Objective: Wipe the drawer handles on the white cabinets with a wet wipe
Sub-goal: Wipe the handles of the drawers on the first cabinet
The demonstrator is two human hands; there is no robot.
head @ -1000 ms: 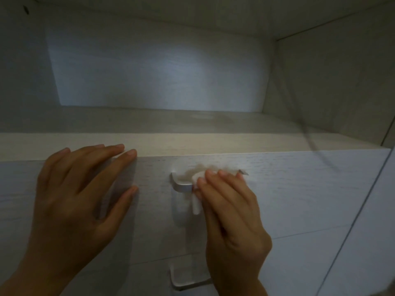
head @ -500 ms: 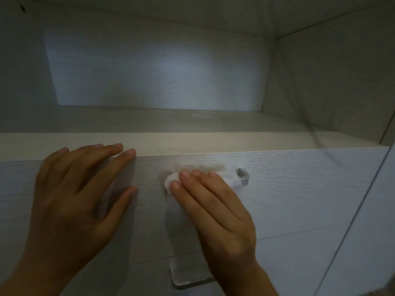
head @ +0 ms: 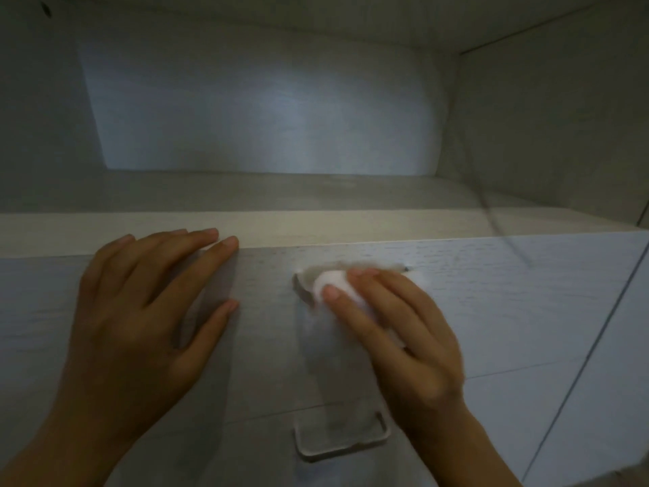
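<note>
Step as I read it: wiping upper drawer handle (head: pixel 302 287). Right hand (head: pixel 397 332) grip closed on wet wipe (head: pixel 335 284), pressed against handle's left part. Left hand (head: pixel 140 311) flat, fingers spread, holding nothing, bracing drawer front (head: pixel 509 304). Lower handle (head: pixel 342 439) directly below right grip; next I'd drop wipe down onto it.

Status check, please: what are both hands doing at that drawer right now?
Left hand flat on the drawer front. Right hand pressing wet wipe on upper handle. Lower handle untouched. Nothing blocking.

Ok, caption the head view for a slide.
Right hand rubs a wet wipe along the upper drawer handle; left hand lies flat on the drawer front.
</note>
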